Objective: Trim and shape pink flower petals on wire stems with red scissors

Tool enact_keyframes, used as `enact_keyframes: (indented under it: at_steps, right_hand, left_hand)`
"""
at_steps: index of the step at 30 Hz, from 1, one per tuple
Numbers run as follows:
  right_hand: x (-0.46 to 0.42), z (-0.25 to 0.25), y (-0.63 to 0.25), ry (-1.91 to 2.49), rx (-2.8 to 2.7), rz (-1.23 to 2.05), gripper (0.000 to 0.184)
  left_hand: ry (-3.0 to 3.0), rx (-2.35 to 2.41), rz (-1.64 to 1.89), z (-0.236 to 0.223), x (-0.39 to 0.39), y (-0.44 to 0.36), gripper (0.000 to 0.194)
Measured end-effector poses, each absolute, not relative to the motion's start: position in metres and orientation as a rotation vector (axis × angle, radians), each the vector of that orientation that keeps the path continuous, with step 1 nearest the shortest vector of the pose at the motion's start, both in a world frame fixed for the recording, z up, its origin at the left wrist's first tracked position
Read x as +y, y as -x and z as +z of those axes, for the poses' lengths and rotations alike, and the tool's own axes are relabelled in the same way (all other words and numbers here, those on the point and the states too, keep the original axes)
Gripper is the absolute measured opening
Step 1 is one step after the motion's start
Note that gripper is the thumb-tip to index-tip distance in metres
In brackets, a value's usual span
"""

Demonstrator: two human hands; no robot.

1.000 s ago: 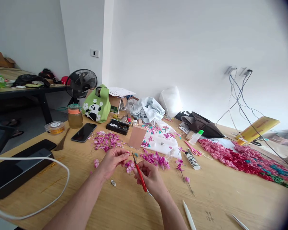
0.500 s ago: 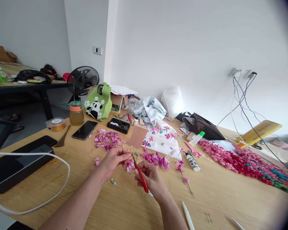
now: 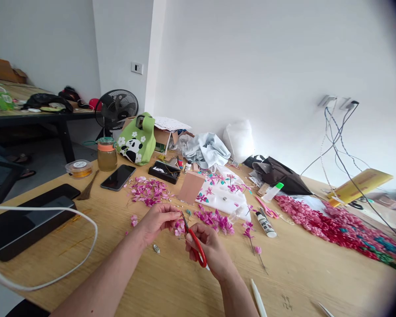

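Observation:
In the head view, my left hand [image 3: 160, 220] is closed in a pinch above the table. A small pink flower [image 3: 179, 228] shows directly below its fingertips and appears to be held there; its stem is too fine to make out. My right hand [image 3: 206, 246] grips red-handled scissors [image 3: 198, 249], with the dark blades pointing up and away to the left. The blade tips meet the left fingertips. Behind my hands lie a heap of pink petals [image 3: 150, 191] and a second pile of darker pink petals [image 3: 216, 221].
A pink card [image 3: 191, 187] leans behind my hands, beside a white sheet [image 3: 218, 203] bearing flowers. Pink-handled scissors [image 3: 267, 208] and a glue bottle [image 3: 265, 224] lie right. On the left are a phone [image 3: 118, 177], a jar [image 3: 107, 157] and a white cable [image 3: 94, 237].
The scissors' red handles stand wider apart and show more of their loop. Both hands stay nearly in place, while the whole view has shifted slightly.

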State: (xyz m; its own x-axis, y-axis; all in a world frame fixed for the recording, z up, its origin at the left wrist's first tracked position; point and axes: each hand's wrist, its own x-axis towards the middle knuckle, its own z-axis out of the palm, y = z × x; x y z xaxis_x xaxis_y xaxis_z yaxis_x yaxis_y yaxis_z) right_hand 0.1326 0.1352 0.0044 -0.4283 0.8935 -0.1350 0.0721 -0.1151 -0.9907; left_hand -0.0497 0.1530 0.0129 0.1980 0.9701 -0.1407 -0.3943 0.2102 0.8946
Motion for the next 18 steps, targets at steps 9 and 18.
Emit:
enact_keyframes:
  at_steps: [9, 18]
  right_hand:
    - [0.1358, 0.0033, -0.1319, 1.124, -1.511, 1.615, 0.045]
    - [0.1357, 0.0026, -0.1327, 1.124, -1.515, 1.608, 0.045]
  left_hand:
    - [-0.896, 0.934, 1.125, 0.0097, 0.1541, 0.049, 0.02]
    - [-0.892, 0.938, 1.122, 0.0102, 0.1536, 0.0488, 0.02]
